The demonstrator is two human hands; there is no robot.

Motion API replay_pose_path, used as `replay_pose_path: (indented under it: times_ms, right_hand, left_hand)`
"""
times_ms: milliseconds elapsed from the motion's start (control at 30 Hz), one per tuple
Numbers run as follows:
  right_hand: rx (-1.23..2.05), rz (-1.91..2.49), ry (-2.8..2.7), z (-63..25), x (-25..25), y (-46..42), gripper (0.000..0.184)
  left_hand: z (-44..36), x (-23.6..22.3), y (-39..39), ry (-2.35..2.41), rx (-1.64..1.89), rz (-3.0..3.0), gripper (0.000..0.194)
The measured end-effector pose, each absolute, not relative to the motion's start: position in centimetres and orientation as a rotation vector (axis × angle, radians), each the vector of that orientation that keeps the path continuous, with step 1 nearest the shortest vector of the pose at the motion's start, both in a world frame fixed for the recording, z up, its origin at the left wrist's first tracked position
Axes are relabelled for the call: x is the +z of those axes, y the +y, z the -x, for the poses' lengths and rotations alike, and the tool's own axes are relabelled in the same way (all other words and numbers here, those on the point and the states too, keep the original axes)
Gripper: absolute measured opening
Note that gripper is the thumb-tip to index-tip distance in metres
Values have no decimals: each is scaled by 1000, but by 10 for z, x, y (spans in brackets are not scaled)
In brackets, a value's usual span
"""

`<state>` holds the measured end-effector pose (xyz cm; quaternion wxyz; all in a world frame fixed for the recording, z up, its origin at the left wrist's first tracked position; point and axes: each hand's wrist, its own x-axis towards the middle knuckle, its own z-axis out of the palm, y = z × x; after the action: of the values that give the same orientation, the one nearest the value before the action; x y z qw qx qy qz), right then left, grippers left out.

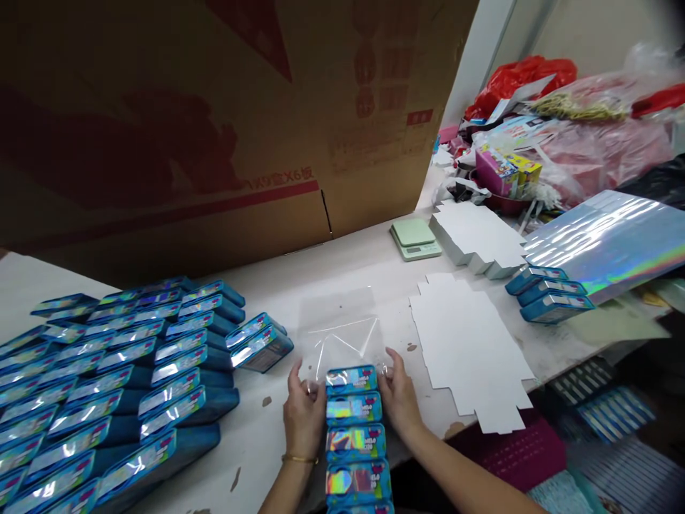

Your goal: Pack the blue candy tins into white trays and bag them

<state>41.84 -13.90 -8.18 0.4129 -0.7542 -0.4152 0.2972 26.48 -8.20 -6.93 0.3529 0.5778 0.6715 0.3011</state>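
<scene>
Tabletop (257, 442) backed by a big cardboard carton (214, 121). Grip: our left hand (304, 410) and right hand (397, 391) both pinch the clear plastic bag (342, 314) near its mouth. Blue box row (354, 444) sits between them, running to the near edge. Done: row lined up. Left: bag's far part unfilled, loose blue boxes (131, 353) grouped toward the left edge.

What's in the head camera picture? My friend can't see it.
A person's left hand and right hand are at the edges of a clear plastic bag, a row of blue packs between them. More blue packs crowd the white table at left; a cardboard box stands behind, and white cut-out card lies at right.
</scene>
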Motion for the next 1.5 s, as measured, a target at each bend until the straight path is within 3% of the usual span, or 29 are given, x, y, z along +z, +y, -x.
replay_pose_path:
  times_ms: [133, 267, 400, 700, 833, 1033, 1267, 1367, 1500]
  right_hand:
    - [389, 2252, -1638, -429, -62, -139, 39]
    - [147, 2245, -1999, -437, -49, -125, 26]
    - [235, 2153, -2035, -441, -32, -115, 25]
    - [472, 2201, -2014, -445, 12, -100, 28]
    - [206, 2130, -2069, -442, 3, -114, 29]
    - [-296, 1652, -2140, -446, -30, -154, 27]
    - [-431, 1576, -2003, -437, -55, -178, 19]
    - [-352, 1798, -1893, -432, -63, -175, 21]
    - [-161, 2074, -1815, -429, -68, -172, 21]
  left_hand:
    - [-255, -63, -97, 1709, 458, -1881, 66]
    - [-253, -65, -88, 1696, 655, -2250, 35]
    - [-253, -57, -75, 1626, 715, -2474, 32]
    - [-264, -13, -49, 1537, 319, -2329, 25]
    - [-258, -10, -56, 1477, 510, -2442, 27]
    - [-243, -27, -83, 1320, 770, -2646, 25]
    - [-241, -71, -115, 1274, 1074, -2438, 13]
    - [-246, -77, -112, 1449, 1000, -2327, 14]
    - [-251, -67, -105, 1675, 515, -2268, 19]
